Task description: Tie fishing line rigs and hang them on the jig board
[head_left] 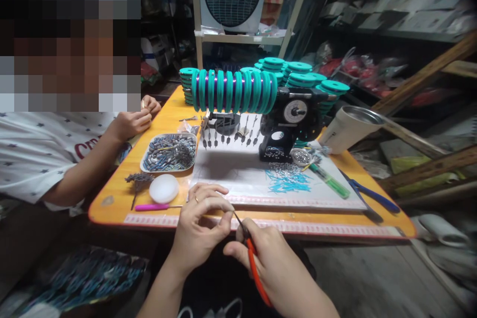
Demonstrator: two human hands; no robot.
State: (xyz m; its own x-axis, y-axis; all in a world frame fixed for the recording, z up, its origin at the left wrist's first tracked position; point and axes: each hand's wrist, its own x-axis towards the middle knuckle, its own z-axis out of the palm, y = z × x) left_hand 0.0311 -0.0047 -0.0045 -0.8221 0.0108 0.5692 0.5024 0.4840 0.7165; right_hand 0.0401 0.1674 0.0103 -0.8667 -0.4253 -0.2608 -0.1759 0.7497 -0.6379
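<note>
My right hand (270, 253) grips a pair of red-handled pliers (256, 276), with the jaws pointing up and left. My left hand (203, 221) is closed in a pinch at the pliers' tip, thumb against forefinger. Whatever sits between those fingertips is too small to make out. Both hands are in front of the table's near edge, over my lap. Beyond my left hand lie a pink-handled tool (152, 207) and a round white dish (164, 188). Short blue strips (288, 182) are scattered on the white board (231, 179) past my right hand.
A black machine (279, 134) carries a row of teal spools (234, 91). At left, a white tray (143, 166) holds many small blue-grey parts. Blue-handled pliers (376, 198), a green-labelled tube (331, 181) and a tumbler (345, 131) stand right. Another person's hands (139, 117) are at the left edge.
</note>
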